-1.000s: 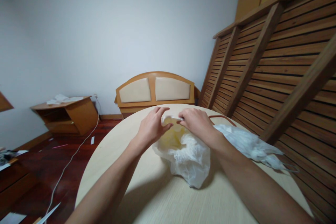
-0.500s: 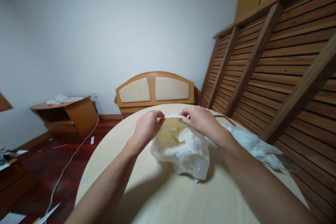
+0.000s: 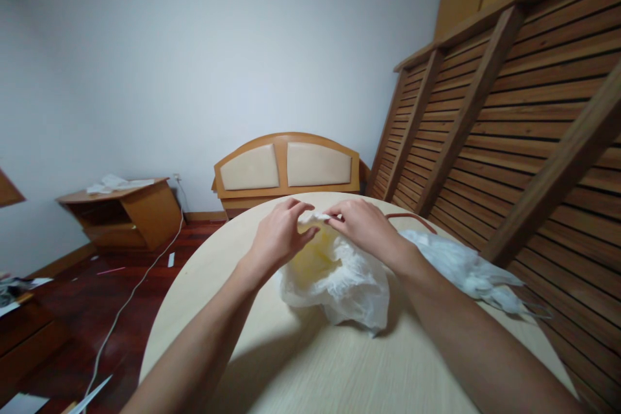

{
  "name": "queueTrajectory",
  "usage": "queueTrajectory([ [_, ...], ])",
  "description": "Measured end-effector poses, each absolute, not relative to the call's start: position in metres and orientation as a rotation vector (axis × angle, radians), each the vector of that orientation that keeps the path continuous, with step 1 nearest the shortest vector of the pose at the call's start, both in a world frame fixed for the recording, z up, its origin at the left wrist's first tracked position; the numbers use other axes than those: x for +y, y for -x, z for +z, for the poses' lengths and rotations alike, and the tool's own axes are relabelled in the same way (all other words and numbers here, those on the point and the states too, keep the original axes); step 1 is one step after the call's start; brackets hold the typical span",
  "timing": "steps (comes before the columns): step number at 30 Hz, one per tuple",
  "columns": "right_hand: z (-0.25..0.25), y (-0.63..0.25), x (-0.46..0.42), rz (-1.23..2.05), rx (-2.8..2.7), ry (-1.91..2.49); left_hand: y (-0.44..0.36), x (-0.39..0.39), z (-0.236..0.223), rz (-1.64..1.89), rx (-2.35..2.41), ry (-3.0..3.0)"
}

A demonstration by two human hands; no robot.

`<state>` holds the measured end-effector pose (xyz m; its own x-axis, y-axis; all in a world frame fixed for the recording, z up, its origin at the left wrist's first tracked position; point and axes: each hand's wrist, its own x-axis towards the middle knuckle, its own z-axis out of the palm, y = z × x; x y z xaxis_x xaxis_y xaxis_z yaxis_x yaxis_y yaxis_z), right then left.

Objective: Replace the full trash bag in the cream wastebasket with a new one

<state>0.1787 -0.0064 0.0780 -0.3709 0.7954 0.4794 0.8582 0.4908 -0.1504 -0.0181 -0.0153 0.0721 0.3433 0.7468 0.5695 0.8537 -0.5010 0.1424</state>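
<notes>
A white plastic bag [image 3: 356, 294] stands on the round table [image 3: 310, 375], draped over something yellow [image 3: 310, 265] that shows through or inside its mouth; whether that is a container I cannot tell. At the bag's far edge, my right hand [image 3: 361, 223] pinches the white rim between thumb and fingers. Facing it from the left, my left hand [image 3: 284, 229] has thumb and fingers spread apart, close to the rim and with nothing gripped between them.
More white plastic bags [image 3: 460, 268] lie at the table's right, near a brown strap [image 3: 412, 217]. A slatted wooden frame [image 3: 485, 123] leans along the right side. Beyond the table is a padded headboard [image 3: 286, 165]. A cabinet [image 3: 121, 213] and a white cable [image 3: 130, 291] are at left.
My left hand has let go of the bag's rim and opened its fingers. The right hand has shifted slightly left with the rim, which is no longer stretched taut between both hands.
</notes>
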Motion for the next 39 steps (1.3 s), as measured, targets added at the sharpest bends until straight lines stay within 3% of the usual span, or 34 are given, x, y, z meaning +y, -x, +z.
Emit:
queueTrajectory([
  [16,0.074,-0.174,-0.006,-0.090,-2.219,1.241,0.023,-0.012,0.073,-0.707,-1.464,2.392],
  [28,0.073,-0.178,-0.007,-0.227,-2.072,1.383,0.022,-0.013,0.075,-0.683,-1.693,2.179],
  [39,0.074,-0.176,-0.013,-0.121,-2.183,1.613,0.025,-0.009,0.075,-0.753,-1.746,2.122],
])
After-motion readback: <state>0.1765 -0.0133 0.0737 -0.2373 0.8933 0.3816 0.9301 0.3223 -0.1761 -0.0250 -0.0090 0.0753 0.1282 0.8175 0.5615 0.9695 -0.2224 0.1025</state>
